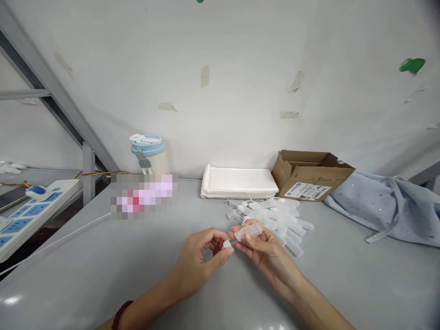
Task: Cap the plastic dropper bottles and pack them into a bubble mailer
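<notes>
My right hand (263, 245) holds a translucent plastic tube (248, 232) between thumb and fingers, tilted slightly upward to the right. A small white cap (227, 244) is pinched in my left hand (202, 256), just left of the tube and apart from it. A thin pale strand runs between cap and tube. Behind my right hand lies a loose pile of similar translucent tubes (292, 229) with thin white strands, on the grey table (137, 256).
A stack of white packets (240, 181) and an open cardboard box (312, 176) stand at the back. Blue-grey cloth (388, 211) lies at right. A blue-lidded cup (151, 153), a pixelated pink item (144, 197), a white cable (62, 240) and power strips (34, 208) are at left.
</notes>
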The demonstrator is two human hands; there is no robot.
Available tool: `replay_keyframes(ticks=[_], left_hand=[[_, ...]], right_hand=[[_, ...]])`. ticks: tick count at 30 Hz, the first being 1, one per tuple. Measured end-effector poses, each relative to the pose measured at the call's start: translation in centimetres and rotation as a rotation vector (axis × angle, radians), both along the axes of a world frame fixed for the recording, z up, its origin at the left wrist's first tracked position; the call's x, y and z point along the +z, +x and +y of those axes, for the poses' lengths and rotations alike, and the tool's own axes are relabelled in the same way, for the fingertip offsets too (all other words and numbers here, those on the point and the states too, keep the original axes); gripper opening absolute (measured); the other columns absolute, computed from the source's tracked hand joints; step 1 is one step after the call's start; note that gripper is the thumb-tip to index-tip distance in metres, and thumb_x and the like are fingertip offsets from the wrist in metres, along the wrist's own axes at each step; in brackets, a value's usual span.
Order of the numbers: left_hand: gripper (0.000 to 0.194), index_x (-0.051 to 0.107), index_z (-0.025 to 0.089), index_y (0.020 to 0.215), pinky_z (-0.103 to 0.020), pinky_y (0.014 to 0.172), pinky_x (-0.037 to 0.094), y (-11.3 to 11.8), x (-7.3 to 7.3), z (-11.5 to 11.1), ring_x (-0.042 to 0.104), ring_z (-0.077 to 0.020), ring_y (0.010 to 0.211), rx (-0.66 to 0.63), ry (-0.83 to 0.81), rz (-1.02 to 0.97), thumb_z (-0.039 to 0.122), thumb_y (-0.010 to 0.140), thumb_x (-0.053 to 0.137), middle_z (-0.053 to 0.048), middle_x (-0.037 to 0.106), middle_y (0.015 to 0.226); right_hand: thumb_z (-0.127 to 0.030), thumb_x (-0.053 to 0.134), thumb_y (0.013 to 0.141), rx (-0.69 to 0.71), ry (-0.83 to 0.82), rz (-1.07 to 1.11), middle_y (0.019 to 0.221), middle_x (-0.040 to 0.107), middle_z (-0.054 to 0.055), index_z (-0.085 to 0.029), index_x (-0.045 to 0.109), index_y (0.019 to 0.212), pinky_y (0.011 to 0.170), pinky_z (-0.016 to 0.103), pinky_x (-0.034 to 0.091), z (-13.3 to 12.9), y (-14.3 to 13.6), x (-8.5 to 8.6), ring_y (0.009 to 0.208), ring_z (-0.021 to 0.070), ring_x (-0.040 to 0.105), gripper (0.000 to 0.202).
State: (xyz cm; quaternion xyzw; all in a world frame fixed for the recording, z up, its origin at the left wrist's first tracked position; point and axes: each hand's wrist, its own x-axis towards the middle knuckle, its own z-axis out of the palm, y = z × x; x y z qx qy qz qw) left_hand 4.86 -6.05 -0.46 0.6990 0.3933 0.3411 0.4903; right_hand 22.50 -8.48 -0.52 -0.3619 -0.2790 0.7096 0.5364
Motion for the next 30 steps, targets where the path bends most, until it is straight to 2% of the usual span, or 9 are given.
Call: replay_keyframes(ticks=[8,14,18,22,27,30], left_hand=[[0.014,0.056,0.016,0.077,-0.025,0.064,0.046,0.1,-0.4,-0.5,0.051,-0.0125,0.064,0.006,-0.124,-0.021,0.030,0.080,0.057,0.000,0.054,0.068],[0.016,0.055,0.016,0.078,-0.022,0.056,0.044,0.2,-0.5,-0.5,0.049,-0.0100,0.056,-0.051,-0.313,-0.201,0.031,0.081,0.057,0.003,0.052,0.060],[0.015,0.055,0.015,0.079,-0.022,0.058,0.044,0.1,-0.3,-0.5,0.051,-0.0100,0.057,-0.085,-0.303,-0.223,0.029,0.082,0.058,0.002,0.054,0.062],[0.013,0.057,0.015,0.080,-0.023,0.059,0.046,-0.1,0.1,-0.7,0.053,-0.0114,0.059,-0.083,-0.208,-0.154,0.027,0.081,0.058,0.001,0.056,0.062],[0.006,0.059,0.015,0.083,-0.022,0.063,0.046,-0.1,0.1,-1.1,0.053,-0.0112,0.063,-0.046,0.152,-0.055,0.019,0.080,0.057,-0.001,0.061,0.071],[0.007,0.060,0.016,0.085,-0.021,0.062,0.045,-0.1,0.1,-1.2,0.053,-0.0101,0.061,-0.058,0.269,-0.039,0.015,0.080,0.056,0.000,0.062,0.070]], right_hand=[[-0.023,0.076,0.071,0.019,-0.039,0.072,0.093,0.068,0.003,-0.020,0.061,0.079,0.091,0.029,0.043,-0.2,-1.1,-0.8,0.093,0.0162,0.062,0.018],[-0.022,0.075,0.070,0.013,0.004,-0.023,0.093,0.067,0.002,-0.020,0.063,0.079,0.084,0.029,0.044,-0.6,-1.1,-0.7,0.086,0.0158,0.060,0.016],[-0.026,0.075,0.071,0.000,0.033,-0.081,0.095,0.066,0.003,-0.021,0.065,0.080,0.081,0.028,0.043,-0.7,-1.1,-1.0,0.087,0.0166,0.058,0.015],[-0.032,0.075,0.071,-0.024,0.040,-0.057,0.097,0.064,0.003,-0.021,0.064,0.078,0.075,0.028,0.043,-0.8,-1.4,-1.4,0.078,0.0153,0.056,0.017],[-0.033,0.077,0.070,-0.033,-0.012,0.038,0.089,0.064,0.002,-0.020,0.062,0.076,0.072,0.027,0.041,-1.1,-1.8,-1.1,0.072,0.0135,0.053,0.021],[-0.031,0.078,0.069,-0.027,-0.023,0.095,0.086,0.064,0.002,-0.020,0.062,0.076,0.072,0.027,0.041,-1.1,-1.8,-0.9,0.070,0.0125,0.053,0.021]])
